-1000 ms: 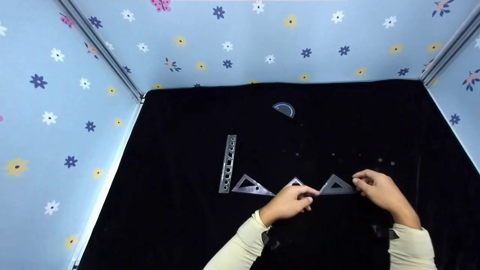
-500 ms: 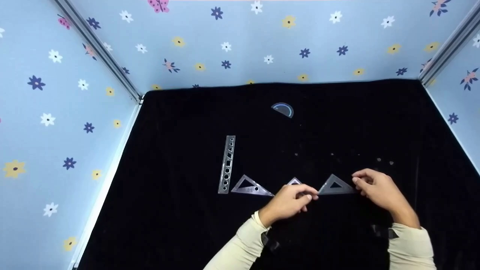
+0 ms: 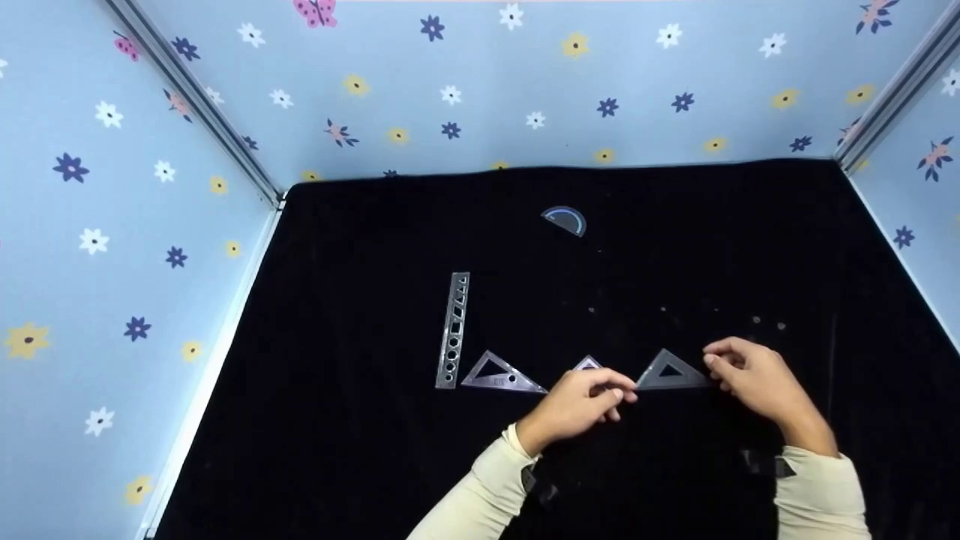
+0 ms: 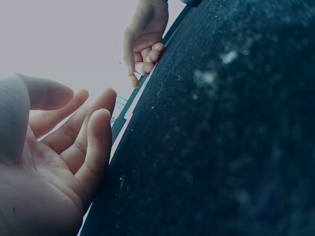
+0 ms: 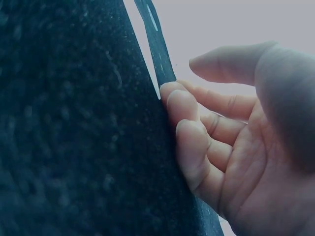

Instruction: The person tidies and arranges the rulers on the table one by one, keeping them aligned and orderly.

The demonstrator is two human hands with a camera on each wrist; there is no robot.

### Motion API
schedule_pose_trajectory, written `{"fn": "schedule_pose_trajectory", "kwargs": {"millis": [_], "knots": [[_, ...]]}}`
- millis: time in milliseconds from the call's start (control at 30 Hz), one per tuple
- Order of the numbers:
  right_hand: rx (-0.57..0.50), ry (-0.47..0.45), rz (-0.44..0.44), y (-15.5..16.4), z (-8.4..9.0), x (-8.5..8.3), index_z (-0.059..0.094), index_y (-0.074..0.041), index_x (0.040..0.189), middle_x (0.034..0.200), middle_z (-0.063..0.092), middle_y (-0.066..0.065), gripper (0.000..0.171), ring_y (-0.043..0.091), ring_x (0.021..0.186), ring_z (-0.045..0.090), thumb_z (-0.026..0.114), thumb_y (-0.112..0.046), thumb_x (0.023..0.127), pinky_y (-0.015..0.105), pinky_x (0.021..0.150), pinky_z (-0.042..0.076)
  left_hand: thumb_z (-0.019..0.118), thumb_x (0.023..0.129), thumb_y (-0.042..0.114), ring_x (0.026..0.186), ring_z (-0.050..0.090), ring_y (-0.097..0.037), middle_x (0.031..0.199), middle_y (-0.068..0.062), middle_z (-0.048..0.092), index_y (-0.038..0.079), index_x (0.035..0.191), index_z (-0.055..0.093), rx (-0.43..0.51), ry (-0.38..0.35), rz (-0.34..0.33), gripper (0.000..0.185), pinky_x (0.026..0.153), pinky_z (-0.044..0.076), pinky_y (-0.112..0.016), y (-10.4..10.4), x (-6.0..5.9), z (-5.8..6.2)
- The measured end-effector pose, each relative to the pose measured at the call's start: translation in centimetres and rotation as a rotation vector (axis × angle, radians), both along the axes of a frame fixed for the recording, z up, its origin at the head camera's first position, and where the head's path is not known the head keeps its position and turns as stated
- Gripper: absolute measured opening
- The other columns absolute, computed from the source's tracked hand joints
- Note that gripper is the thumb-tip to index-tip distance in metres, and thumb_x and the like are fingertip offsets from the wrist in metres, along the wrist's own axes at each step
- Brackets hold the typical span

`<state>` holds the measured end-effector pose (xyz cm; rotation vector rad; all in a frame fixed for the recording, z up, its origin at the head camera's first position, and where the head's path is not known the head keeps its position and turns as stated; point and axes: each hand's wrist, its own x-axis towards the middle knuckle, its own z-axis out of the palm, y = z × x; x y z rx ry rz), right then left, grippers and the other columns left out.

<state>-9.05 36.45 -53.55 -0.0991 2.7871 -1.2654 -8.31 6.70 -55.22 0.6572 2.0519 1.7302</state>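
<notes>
A grey clear set square [image 3: 671, 382] with a triangular cutout lies flat on the black cloth between my hands. My left hand [image 3: 574, 405] has its index fingertip at the left corner, its fingers loosely bent and the thumb apart from them in the left wrist view. Fingertips of my right hand [image 3: 761, 379] touch or nearly touch the right corner; its thumb stands clear of the fingers in the right wrist view. Left of it, a smaller pinkish set square [image 3: 589, 358] is partly hidden behind my left hand. Farther left lies a purplish set square [image 3: 501, 385].
A clear stencil ruler [image 3: 446, 334] lies lengthwise left of the set squares. Farther back is a blue-marked protractor [image 3: 564, 222]. Light specks dot the black cloth [image 3: 360, 300]. Flowered blue panels [image 3: 480, 82] enclose the back and sides.
My left index finger and thumb have drawn slightly closer together. The right hand and the set squares stay in place; the whole head view shifts slightly.
</notes>
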Motion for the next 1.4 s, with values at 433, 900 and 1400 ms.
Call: {"fn": "schedule_pose_trajectory", "kwargs": {"millis": [433, 900, 1400], "knots": [[-0.005, -0.018, 0.001, 0.1, 0.0, 0.0, 0.068, 0.001, 0.112, 0.083, 0.069, 0.010, 0.023, 0.016, 0.063, 0.063, 0.064, -0.018, 0.099, 0.027, 0.055, 0.052, 0.058, 0.099, 0.005, 0.074, 0.067, -0.004, 0.095, 0.002, 0.075, 0.003, 0.113, 0.072, 0.019, 0.060, 0.025, 0.020, 0.069, 0.055, -0.022, 0.0, -0.3, 0.2], [-0.025, -0.029, -0.007, 0.3, -0.2, -0.2, 0.068, 0.000, 0.114, 0.084, 0.070, 0.010, 0.025, 0.016, 0.063, 0.063, 0.064, -0.020, 0.100, 0.028, 0.053, 0.053, 0.059, 0.097, 0.003, 0.085, 0.071, -0.026, 0.094, -0.005, 0.075, -0.003, 0.111, 0.071, 0.077, 0.046, 0.183, 0.019, 0.077, 0.058, -0.034, -2.5, -2.5, 2.0], [0.012, -0.027, 0.012, -0.7, 0.7, -0.5, 0.068, 0.001, 0.113, 0.085, 0.071, 0.010, 0.025, 0.016, 0.065, 0.064, 0.063, -0.019, 0.100, 0.027, 0.057, 0.053, 0.060, 0.095, 0.002, 0.084, 0.069, -0.010, 0.090, 0.001, 0.074, 0.000, 0.108, 0.073, -0.055, 0.106, 0.247, 0.018, 0.081, 0.054, -0.024, -4.6, -4.7, 2.9]]}}
